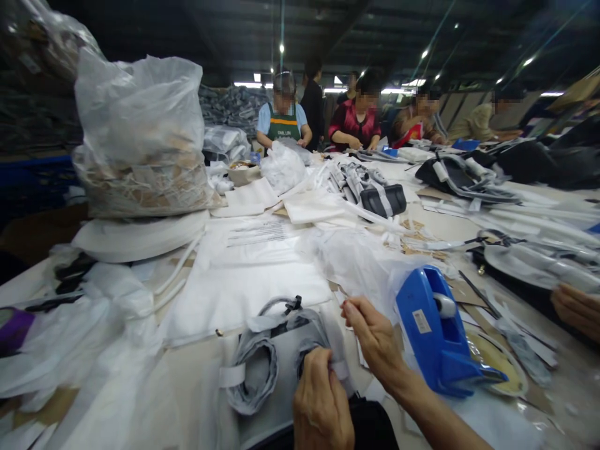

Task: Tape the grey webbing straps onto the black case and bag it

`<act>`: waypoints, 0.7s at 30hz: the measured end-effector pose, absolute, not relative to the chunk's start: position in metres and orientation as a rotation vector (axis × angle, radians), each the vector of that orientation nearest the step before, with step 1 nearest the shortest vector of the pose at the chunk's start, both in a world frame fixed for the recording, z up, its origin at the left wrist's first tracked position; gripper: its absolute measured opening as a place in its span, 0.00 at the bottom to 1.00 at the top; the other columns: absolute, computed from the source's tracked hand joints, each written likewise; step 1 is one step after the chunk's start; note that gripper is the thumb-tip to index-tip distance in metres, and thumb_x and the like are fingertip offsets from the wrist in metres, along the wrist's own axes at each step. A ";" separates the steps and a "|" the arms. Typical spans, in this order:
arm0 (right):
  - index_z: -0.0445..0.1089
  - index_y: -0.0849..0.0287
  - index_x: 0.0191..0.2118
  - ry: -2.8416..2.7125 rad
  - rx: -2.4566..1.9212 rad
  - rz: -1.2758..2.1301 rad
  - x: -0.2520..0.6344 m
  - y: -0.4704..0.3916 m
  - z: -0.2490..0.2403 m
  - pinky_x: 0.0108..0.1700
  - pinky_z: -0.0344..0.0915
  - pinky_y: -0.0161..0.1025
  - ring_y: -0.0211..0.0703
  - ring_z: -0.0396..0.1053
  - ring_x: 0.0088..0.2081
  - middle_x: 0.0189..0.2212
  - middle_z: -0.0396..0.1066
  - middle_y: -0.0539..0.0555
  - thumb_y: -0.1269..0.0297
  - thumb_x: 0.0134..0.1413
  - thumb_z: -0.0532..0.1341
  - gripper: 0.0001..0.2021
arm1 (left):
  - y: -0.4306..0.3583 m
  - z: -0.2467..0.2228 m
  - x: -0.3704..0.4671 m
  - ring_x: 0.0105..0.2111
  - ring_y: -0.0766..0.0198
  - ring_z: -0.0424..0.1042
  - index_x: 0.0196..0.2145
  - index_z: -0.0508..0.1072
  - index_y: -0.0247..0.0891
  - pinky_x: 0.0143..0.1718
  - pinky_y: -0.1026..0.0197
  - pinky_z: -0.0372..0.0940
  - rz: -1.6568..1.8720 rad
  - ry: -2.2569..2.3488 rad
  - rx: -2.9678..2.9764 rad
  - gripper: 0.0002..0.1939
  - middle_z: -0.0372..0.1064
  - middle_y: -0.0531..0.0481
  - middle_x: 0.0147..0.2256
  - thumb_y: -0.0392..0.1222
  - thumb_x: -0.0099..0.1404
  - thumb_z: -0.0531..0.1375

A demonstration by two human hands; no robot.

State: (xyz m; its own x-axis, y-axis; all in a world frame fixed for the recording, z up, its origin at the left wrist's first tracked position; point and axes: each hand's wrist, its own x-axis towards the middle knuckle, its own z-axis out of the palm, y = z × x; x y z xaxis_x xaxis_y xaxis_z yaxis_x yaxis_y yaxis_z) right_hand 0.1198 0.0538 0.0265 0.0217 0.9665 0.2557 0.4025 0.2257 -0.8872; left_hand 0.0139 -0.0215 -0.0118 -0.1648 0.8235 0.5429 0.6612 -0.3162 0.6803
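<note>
On the left stands a big cloudy plastic bag point(140, 125), with brown and white scraps showing in its lower part. In front of it lies a curved white sheet point(140, 242). Farther back there are a person in a green apron point(284, 127), a person in a shiny red top point(360, 124), and a pile of grey packages point(234, 105). Small bright lights point(282, 48) hang under the dark ceiling point(234, 28).

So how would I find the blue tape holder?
Start at the cluttered table, then find the person's right hand. Just right of that hand sits the blue tape holder, the only big blue thing nearby, with a white sticker on it.
</note>
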 end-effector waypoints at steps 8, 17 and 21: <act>0.65 0.58 0.31 -1.466 -1.359 0.552 0.115 0.008 0.026 0.28 0.61 0.34 0.38 0.63 0.26 0.24 0.64 0.50 0.59 0.58 0.52 0.10 | -0.044 0.004 -0.012 0.35 0.63 0.70 0.42 0.66 0.38 0.40 0.60 0.67 1.716 1.731 1.658 0.10 0.68 0.47 0.35 0.35 0.66 0.48; 0.62 0.56 0.42 -1.744 -0.641 0.349 0.018 -0.001 0.025 0.34 0.67 0.34 0.38 0.67 0.33 0.30 0.66 0.52 0.76 0.56 0.51 0.11 | -0.048 -0.001 -0.037 0.41 0.61 0.69 0.43 0.65 0.38 0.43 0.60 0.65 2.005 1.812 1.064 0.13 0.67 0.44 0.41 0.45 0.67 0.48; 0.63 0.57 0.44 -1.782 -0.616 0.229 0.002 0.016 0.012 0.38 0.68 0.37 0.40 0.68 0.37 0.34 0.68 0.54 0.77 0.54 0.53 0.13 | -0.050 -0.002 -0.073 0.36 0.64 0.69 0.42 0.66 0.38 0.36 0.63 0.66 2.058 2.038 1.053 0.12 0.66 0.46 0.40 0.47 0.64 0.52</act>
